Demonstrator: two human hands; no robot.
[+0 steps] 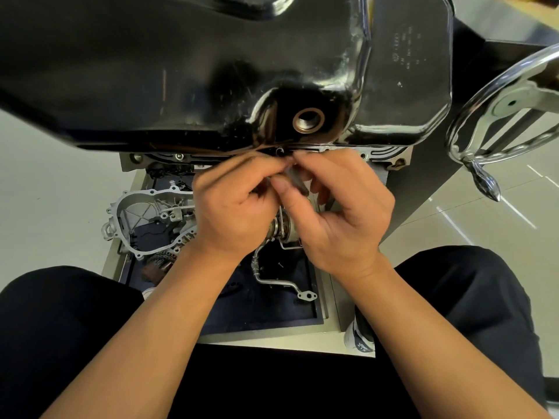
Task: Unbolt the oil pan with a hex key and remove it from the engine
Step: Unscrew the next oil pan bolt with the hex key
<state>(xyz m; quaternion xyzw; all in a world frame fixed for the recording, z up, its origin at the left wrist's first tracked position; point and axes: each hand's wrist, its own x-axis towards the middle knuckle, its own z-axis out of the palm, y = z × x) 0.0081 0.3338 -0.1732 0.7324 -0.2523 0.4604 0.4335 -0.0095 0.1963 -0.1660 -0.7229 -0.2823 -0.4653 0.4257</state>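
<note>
The oil pan (187, 74) fills the far part of the view, a glossy black shell with its long axis running left to right and its open drain hole (308, 120) facing the camera. It still sits on the engine (157, 160), whose pale mating face shows just under the pan's near flange (378, 152). The next turn depends on that flange edge: the fastener being worked sits on it, directly near-side of the drain hole, so it lies just beyond the fingertips and slightly far of both hands. A small dark curl at the edge may be the bolt head or the key's short leg; blur hides which. The hex key (298, 181) shows as a short dark bar slanting from far-left to near-right. It is pinched between the thumb and forefinger of the right hand (341, 216), the hand nearer to it. The left hand (239, 213) curls in against the same spot from the left, forefinger stretched toward the flange; I cannot tell whether it grips the key or only steadies it. Beneath the hands lies a dark-lined tray (272, 316) holding an aluminium cover casting (145, 219) on the left and a bent metal pipe (278, 281). A chromed handwheel (472, 116) stands off to the right, well apart from the work
</note>
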